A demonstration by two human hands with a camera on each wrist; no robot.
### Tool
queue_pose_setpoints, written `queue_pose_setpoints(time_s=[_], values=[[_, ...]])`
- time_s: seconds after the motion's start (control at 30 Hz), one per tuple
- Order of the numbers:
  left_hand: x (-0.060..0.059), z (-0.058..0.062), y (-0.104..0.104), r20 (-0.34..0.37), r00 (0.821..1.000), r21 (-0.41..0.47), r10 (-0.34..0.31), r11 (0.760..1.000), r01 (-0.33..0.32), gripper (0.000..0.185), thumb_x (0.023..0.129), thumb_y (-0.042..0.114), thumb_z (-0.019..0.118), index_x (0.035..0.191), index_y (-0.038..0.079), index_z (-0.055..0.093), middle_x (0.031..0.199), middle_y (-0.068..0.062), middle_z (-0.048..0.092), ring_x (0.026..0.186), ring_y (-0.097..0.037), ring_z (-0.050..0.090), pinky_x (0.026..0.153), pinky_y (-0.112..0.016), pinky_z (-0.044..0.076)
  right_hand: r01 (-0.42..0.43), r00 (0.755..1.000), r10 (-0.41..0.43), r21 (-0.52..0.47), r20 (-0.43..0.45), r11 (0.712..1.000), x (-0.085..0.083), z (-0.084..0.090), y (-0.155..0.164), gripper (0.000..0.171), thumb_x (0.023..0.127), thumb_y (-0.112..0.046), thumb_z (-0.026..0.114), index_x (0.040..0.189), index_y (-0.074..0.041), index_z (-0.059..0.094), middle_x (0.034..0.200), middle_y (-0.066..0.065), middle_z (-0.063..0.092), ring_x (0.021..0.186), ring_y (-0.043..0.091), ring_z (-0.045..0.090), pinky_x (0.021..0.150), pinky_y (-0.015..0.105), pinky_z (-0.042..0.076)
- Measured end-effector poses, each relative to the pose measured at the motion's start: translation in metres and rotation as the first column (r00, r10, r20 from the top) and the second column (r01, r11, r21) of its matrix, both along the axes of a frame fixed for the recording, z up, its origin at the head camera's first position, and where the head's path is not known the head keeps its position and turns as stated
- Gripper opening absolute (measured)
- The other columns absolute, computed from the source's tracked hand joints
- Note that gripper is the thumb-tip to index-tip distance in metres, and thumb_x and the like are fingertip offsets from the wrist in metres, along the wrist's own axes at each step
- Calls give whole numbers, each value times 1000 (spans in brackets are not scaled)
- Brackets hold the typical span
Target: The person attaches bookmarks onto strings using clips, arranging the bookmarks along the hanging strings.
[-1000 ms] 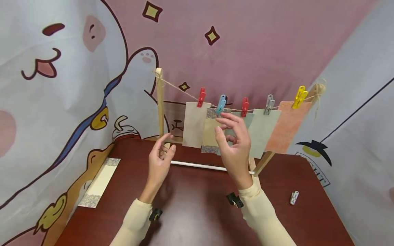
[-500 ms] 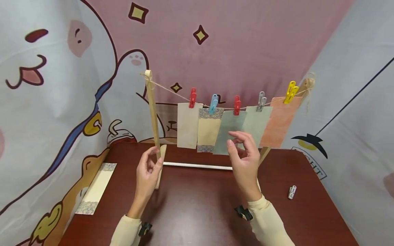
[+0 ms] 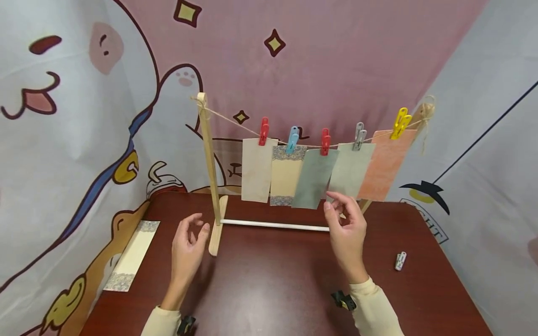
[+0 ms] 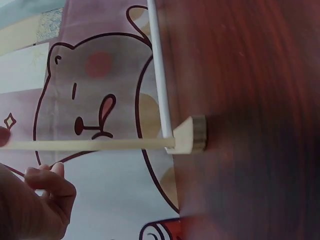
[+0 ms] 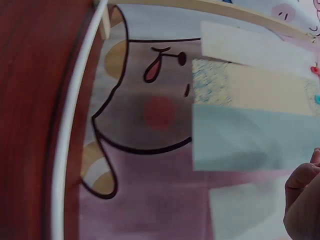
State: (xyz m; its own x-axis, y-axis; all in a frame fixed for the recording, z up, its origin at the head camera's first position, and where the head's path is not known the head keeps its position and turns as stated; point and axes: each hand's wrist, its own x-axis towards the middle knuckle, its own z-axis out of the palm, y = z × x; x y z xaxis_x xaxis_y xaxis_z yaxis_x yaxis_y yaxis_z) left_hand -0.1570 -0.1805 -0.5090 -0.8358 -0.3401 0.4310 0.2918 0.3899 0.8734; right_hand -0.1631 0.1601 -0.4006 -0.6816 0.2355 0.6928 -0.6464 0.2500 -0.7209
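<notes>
- A staged craft corner, not a lived-in room: cartoon-printed fabric backdrop (image 3: 84, 116) curtains every side.
- Dark red-brown wooden desk (image 3: 273, 280) carries a small wooden string-line rack (image 3: 208, 163).

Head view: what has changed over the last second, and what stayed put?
The right hand dropped from the blue peg and the cards, down toward the table, and now hovers empty below the grey-green card. The left hand also sank and drew left of the wooden post, holding nothing. All five cards stay pegged on the string; the loose card and the loose peg lie unmoved.
</notes>
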Motion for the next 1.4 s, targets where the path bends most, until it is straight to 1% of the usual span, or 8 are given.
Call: queue_pose_setpoints(time_s=[0.2, 0.47, 0.67, 0.8, 1.0, 1.23, 1.3, 1.4], values=[[7, -10, -13, 177, 984, -75, 16, 997, -3, 32, 103, 19, 76, 134, 11, 70, 116, -9, 69, 70, -18, 50, 62, -26, 40, 48, 996, -46, -29, 70, 998, -1, -31, 23, 23, 99, 15, 66, 122, 15, 71, 92, 9, 59, 77, 11, 49, 61, 17, 35], [19, -15, -38, 362, 930, -242, 57, 970, 35, 40, 105, 24, 73, 139, 4, 66, 134, -21, 64, 79, -24, 53, 73, -43, 44, 117, 978, -110, -33, 177, 993, -7, -70, 56, 23, 104, 4, 68, 126, 6, 75, 89, 15, 60, 71, 12, 48, 60, 21, 36], [23, -16, -54, 417, 905, -278, 81, 960, 42, 48, 105, 25, 70, 144, -1, 60, 144, -30, 56, 122, -50, 58, 96, -68, 44, 179, 957, -168, -27, 237, 983, 2, -69, 67, 21, 105, 7, 64, 123, 11, 74, 81, 11, 54, 59, 9, 41, 52, 22, 33], [26, -16, -66, 441, 891, -272, 107, 962, 19, 56, 106, 24, 68, 150, -6, 51, 146, -33, 53, 138, -53, 50, 106, -70, 39, 226, 942, -214, -17, 259, 974, 11, -61, 70, 19, 104, 9, 63, 120, 15, 72, 83, 13, 55, 61, 7, 42, 53, 19, 33], [31, -18, -84, 466, 878, -266, 110, 964, 21, 65, 106, 21, 67, 154, -14, 40, 148, -37, 47, 141, -55, 44, 112, -69, 36, 333, 883, -321, 26, 343, 943, 12, -80, 89, 19, 104, 5, 66, 121, 9, 75, 87, 14, 59, 64, 5, 44, 55, 17, 34], [36, -23, -102, 464, 865, -326, 192, 945, -34, 59, 105, 21, 67, 151, -10, 47, 148, -37, 48, 139, -57, 45, 109, -70, 37, 373, 798, -391, 133, 459, 918, 8, -109, 127, 22, 107, -14, 71, 124, -3, 78, 92, 7, 69, 72, 8, 55, 57, 16, 41], [38, -24, -107, 477, 852, -345, 217, 938, -46, 57, 105, 22, 66, 149, -10, 48, 147, -37, 48, 137, -57, 46, 107, -70, 38, 358, 762, -406, 195, 504, 913, 9, -110, 135, 24, 107, -19, 72, 125, -5, 77, 96, 4, 72, 76, 8, 57, 60, 17, 42], [40, -25, -118, 531, 812, -377, 242, 926, -29, 60, 105, 24, 64, 149, -13, 46, 147, -40, 45, 135, -61, 45, 105, -73, 39, 320, 711, -425, 281, 560, 905, 13, -110, 146, 27, 106, -23, 73, 127, -8, 77, 103, 2, 74, 78, 6, 58, 62, 18, 44]])
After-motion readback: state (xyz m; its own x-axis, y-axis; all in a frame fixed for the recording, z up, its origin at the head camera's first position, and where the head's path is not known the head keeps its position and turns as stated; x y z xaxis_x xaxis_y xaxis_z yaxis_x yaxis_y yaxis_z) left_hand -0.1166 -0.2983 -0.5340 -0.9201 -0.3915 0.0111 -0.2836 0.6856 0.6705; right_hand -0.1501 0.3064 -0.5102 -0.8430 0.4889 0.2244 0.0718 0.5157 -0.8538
